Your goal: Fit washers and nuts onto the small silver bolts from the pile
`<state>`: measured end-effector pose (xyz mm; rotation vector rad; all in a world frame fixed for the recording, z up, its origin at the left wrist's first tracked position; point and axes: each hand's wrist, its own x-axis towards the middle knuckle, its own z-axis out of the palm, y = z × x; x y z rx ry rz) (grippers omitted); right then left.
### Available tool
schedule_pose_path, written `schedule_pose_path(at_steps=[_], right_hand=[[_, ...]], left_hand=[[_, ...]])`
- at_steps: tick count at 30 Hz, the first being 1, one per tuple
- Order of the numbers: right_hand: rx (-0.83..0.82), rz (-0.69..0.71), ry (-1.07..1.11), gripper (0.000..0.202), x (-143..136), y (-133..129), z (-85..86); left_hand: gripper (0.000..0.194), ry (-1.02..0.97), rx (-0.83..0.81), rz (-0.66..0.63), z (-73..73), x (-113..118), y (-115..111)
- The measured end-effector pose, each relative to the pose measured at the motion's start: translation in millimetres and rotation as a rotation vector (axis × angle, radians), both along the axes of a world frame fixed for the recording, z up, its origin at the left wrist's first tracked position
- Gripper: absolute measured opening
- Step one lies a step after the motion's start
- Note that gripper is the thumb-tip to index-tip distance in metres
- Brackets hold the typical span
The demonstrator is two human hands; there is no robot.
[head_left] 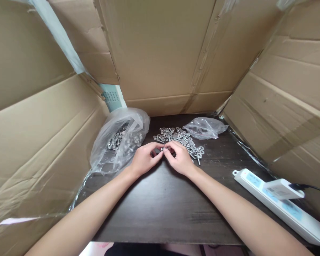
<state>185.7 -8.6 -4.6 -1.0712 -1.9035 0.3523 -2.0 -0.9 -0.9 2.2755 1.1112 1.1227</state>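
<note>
My left hand [144,158] and my right hand [180,158] meet over the dark wooden table [162,209], fingertips pinched together on a small metal bolt [164,149] held between them. Just beyond my fingers lies a loose pile of silver bolts, nuts and washers [181,140]. To the left of my left hand stands an open clear plastic bag [117,140] holding more metal hardware. A smaller, nearly flat clear bag [204,128] lies behind the pile on the right.
Cardboard walls enclose the table on the left [42,135], back [165,53] and right [285,99]. A white power strip [282,204] with a white adapter [282,188] and black cable plugged in lies at the right front edge.
</note>
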Motion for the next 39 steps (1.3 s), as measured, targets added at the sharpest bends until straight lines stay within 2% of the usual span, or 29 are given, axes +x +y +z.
schedule_pose_path(at_steps=[13,24,39], right_hand=[[-0.001,-0.003,-0.088,0.033,1.2,2.7,-2.8],[-0.021,-0.015,-0.002,0.011,0.1,-1.4,1.9],[0.006,0.0,-0.033,0.017,-0.1,-0.3,0.8]], left_hand=[[0.015,0.002,0.014,-0.034,1.7,0.1,-0.8],[0.014,-0.001,-0.034,-0.015,3.1,0.5,-0.7],[0.016,-0.021,-0.032,-0.01,1.5,0.6,-0.3]])
